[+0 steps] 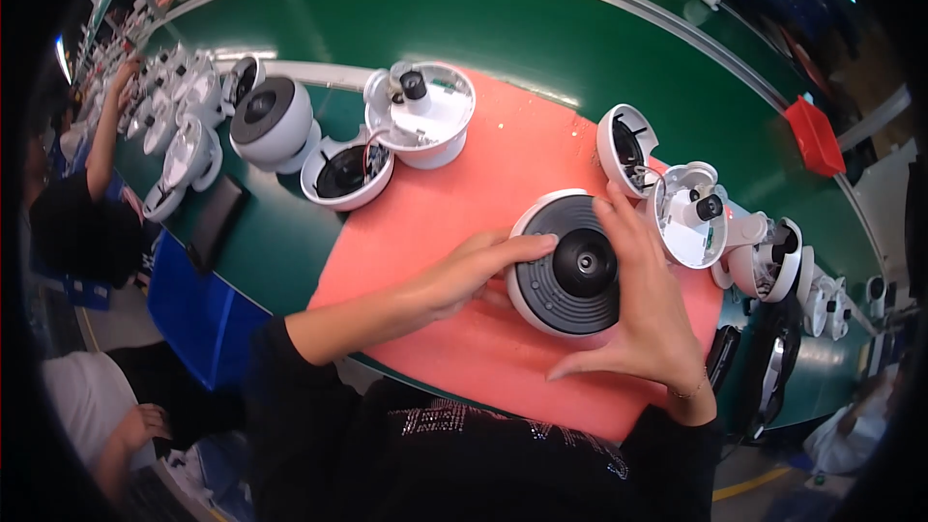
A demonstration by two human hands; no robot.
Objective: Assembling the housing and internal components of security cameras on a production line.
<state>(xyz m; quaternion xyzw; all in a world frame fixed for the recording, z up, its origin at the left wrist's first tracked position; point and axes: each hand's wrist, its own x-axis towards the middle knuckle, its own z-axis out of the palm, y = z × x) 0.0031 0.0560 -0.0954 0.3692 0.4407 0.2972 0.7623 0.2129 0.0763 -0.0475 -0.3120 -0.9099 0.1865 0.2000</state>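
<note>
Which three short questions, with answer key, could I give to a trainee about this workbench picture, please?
1. True or false: the thumb of the left hand lies on the ribbed grey face of the round camera.
2. What colour is the mat beneath the camera? A) green B) coral pink C) blue
3. Which of the person's two hands is nearer to the red bin?

Key: 1. True. 2. B. 3. The right hand.
</note>
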